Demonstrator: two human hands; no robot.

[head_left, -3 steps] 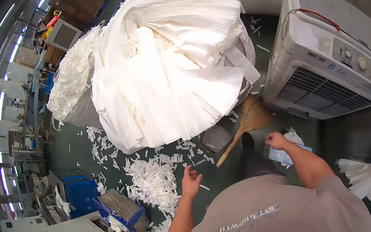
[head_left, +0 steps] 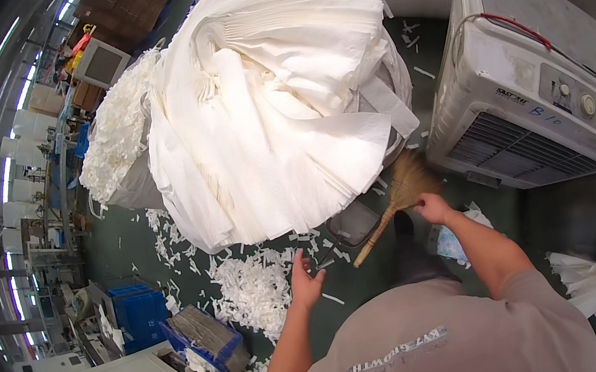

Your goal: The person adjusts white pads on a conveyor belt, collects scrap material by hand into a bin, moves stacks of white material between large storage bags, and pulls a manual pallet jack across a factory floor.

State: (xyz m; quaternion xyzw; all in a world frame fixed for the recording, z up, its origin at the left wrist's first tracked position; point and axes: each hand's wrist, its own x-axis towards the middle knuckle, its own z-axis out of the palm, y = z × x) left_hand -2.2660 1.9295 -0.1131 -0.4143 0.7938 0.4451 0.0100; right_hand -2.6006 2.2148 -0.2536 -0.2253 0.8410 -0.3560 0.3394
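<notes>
Dark green floor (head_left: 482, 233) strewn with white paper scraps (head_left: 256, 285); right hand (head_left: 432, 208) closed around a straw hand broom (head_left: 396, 200), bristles up-right toward the air cooler (head_left: 535, 80), handle slanting down-left; left hand (head_left: 304, 276) open, empty, above scraps.

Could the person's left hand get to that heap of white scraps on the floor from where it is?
Probably yes. The left hand hangs open right beside the heap of white scraps, and nothing lies between them.

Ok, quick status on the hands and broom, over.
Right hand at the straw broom. Left hand open over white scraps. Dustpan beside broom.
</notes>
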